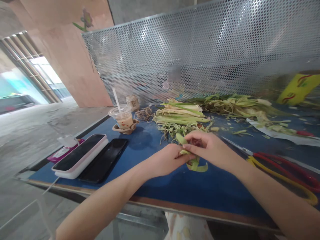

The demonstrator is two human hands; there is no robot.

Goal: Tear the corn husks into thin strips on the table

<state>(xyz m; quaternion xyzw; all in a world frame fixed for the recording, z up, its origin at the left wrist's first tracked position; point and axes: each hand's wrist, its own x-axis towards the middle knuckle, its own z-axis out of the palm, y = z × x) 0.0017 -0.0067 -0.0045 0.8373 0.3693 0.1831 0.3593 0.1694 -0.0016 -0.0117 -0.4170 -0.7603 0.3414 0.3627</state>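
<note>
My left hand [172, 159] and my right hand [203, 145] meet above the near middle of the blue table. Both have their fingers closed on a pale green leaf strip [197, 166], which looks like corn husk. One end curls below the fingers, and another folded piece sticks up above them. How the strip is folded inside the fingers is partly hidden. Just beyond the hands lie thin green scraps [183, 128] and a neat stack of pale green leaf strips [180, 115]. Scissors [252, 155] with red and yellow handles rest beside my right forearm.
Left on the table [142, 140] are a black phone [105, 160], a phone on a white-pink case [81, 155], and an iced drink cup [122, 118] in a cardboard holder. Twine [144, 114] lies behind. A loose husk heap [232, 105] sits before a perforated metal panel [175, 50].
</note>
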